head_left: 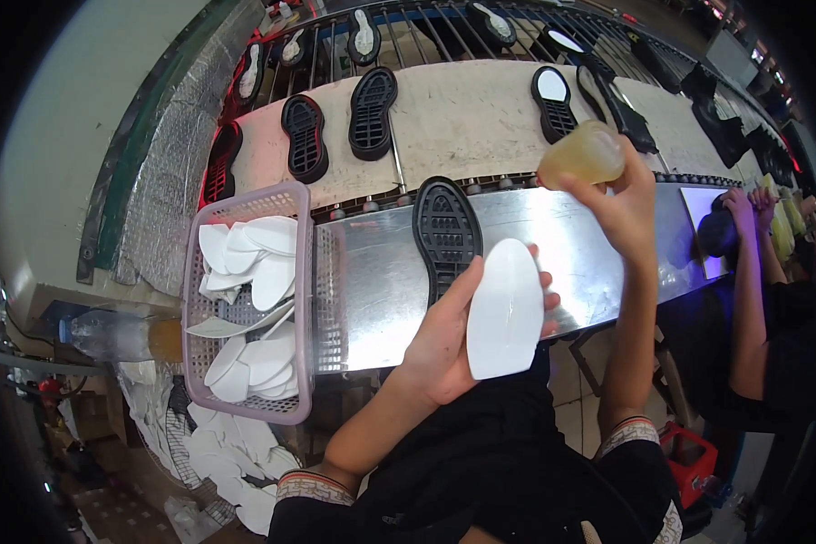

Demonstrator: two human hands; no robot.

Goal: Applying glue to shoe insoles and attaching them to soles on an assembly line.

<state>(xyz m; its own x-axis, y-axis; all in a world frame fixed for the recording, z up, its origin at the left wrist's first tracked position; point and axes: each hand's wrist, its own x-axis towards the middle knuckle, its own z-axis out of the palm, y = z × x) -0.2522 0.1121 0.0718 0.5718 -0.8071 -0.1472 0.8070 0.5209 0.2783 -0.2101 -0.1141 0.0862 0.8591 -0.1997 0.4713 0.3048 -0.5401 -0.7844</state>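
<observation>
My left hand holds a white insole-shaped pad flat across its palm, with fingertips showing past the pad's right edge. In my right hand is a translucent squeeze bottle of yellowish liquid, tipped on its side above the metal table's far edge. The fingers wrap round it, and its nozzle cannot be made out. A black shoe sole lies on the metal tabletop, just beyond the left hand, which hides its near end.
A pale purple basket of white pads stands at the left, beside a plastic bottle. Black soles lie on the pale conveyor belt beyond the table. At the right, a co-worker's hands hold a dark piece. A red crate sits below.
</observation>
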